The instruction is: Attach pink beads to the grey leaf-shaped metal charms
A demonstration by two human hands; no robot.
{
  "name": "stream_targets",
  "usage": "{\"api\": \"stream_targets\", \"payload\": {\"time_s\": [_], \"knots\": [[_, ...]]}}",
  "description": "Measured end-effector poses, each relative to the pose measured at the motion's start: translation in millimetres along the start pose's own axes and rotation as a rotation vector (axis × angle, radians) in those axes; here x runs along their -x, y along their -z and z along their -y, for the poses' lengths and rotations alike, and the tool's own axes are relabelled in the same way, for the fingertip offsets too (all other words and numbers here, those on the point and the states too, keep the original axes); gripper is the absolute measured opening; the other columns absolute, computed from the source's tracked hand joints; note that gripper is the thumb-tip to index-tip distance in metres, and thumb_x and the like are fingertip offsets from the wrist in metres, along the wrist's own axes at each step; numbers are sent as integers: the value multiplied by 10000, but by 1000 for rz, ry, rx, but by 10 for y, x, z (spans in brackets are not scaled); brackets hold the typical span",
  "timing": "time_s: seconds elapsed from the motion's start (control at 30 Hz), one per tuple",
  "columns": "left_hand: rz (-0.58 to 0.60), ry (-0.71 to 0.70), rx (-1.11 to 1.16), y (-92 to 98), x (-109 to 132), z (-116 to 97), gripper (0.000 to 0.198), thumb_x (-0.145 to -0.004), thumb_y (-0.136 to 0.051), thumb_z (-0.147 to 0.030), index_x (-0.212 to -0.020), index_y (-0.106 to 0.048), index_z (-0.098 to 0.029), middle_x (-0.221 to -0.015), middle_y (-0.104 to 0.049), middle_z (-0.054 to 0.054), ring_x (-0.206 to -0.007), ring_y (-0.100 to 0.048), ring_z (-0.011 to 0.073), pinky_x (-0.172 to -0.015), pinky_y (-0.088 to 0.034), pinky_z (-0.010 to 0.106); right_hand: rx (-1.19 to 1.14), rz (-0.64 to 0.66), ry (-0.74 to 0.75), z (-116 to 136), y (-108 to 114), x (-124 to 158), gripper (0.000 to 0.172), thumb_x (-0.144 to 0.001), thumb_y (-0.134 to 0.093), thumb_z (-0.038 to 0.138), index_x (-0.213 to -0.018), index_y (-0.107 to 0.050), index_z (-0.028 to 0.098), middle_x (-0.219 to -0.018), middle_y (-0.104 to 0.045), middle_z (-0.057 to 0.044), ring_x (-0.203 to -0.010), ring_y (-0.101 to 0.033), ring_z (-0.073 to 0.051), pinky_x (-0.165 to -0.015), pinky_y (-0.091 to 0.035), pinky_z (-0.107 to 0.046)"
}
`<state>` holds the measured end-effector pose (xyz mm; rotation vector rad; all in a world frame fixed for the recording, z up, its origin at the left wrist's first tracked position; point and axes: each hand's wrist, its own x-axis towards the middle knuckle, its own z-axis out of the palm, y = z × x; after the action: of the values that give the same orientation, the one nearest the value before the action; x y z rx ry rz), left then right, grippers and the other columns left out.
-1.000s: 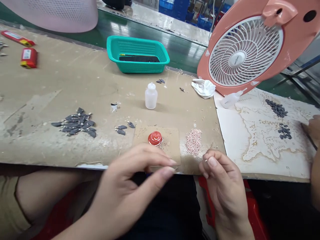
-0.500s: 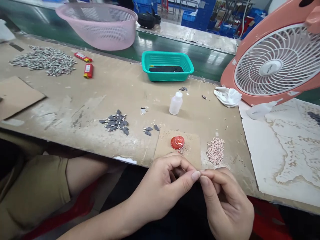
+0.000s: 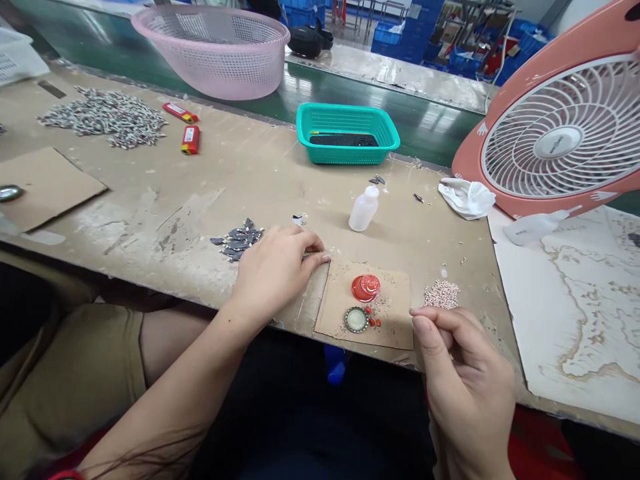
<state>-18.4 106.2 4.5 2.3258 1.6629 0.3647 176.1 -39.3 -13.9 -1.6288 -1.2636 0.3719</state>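
My left hand [image 3: 277, 267] lies over the tabletop beside a small pile of dark grey leaf-shaped pieces [image 3: 237, 240]. Its thumb and forefinger are closed together at the spot of a few loose pieces, and what they grip is mostly hidden. Above the front edge, my right hand [image 3: 465, 373] pinches thumb against forefinger; anything between the tips is too small to name. Between the hands lies a cardboard square [image 3: 330, 313]. On it are a glossy red cap-like piece [image 3: 366, 287], a crimped bottle cap [image 3: 357, 320] and tiny red bits [image 3: 373, 322].
Pinkish beads [image 3: 441, 294] lie right of the cardboard. Behind stand a squeeze bottle [image 3: 364, 210], a green basket [image 3: 349, 155] and a pink basket [image 3: 225, 67]. A fan [image 3: 555, 147] is at right. Far left lies a heap of small pale pieces [image 3: 107, 117]. Someone's knee [image 3: 75, 373] is at left.
My hands, fingertips together before, have parted. The left hand has gone forward and left to the dark pieces; the right stays pinched near the edge. The bottle cap and red bits are now uncovered.
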Motion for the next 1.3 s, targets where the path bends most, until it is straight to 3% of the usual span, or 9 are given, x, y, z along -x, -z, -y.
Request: {"api": "stream_targets", "payload": {"time_s": [0.1,0.3,0.47,0.6,0.77,1.0,1.3], "knots": [[62,-4,-55,-7,-45,6,153,-914,-624,-400,-922,-709,-274,-1010,-710,25,-1016,-620,307,-702,-431,360,-9,26,-38,13,-59,-114,77,-908,-650,285,-910,-721,255,-724,-567,34,-708,-546,-134,-640,-420,-278],[22,-148,-136,-51,-8,41,128,-923,-645,-331,-908,-650,-204,-981,-701,42,-984,-602,284,-801,-436,384,-82,128,-132,16,-100,-241,112,-930,-637,356,-930,-718,279,-692,-560,56,-626,-496,-99,-589,-401,-248],[-72,-195,-178,-44,73,80,121,-924,-655,-316,-870,-642,-209,-900,-722,25,-926,-620,287,-785,-406,402,37,114,12,48,-138,-291,78,-927,-643,292,-893,-710,268,-669,-530,60,-620,-493,-95,-583,-401,-239],[-151,-185,35,-22,138,151,101,-885,-700,-302,-849,-681,-209,-842,-722,21,-863,-635,254,-795,-430,380,157,97,170,53,-188,-317,70,-919,-644,221,-928,-713,228,-685,-510,49,-607,-469,-100,-582,-396,-255],[-141,-106,443,-6,231,205,80,-837,-742,-265,-903,-741,-219,-876,-751,-5,-844,-672,166,-781,-479,270,270,115,325,31,-218,-326,85,-919,-625,155,-937,-708,165,-664,-487,36,-628,-490,-108,-591,-400,-259],[-115,-66,608,31,302,196,56,-823,-733,-266,-830,-754,-215,-834,-764,-19,-791,-689,133,-714,-513,207,353,136,382,21,-225,-316,88,-912,-635,137,-942,-716,154,-676,-525,25,-644,-522,-101,-606,-417,-241],[-106,-58,665,7,322,218,61,-817,-736,-265,-830,-775,-219,-826,-771,-19,-784,-698,130,-745,-533,202,420,120,413,5,-231,-302,87,-903,-648,139,-952,-716,160,-713,-591,16,-632,-548,-97,-603,-435,-237]]}}
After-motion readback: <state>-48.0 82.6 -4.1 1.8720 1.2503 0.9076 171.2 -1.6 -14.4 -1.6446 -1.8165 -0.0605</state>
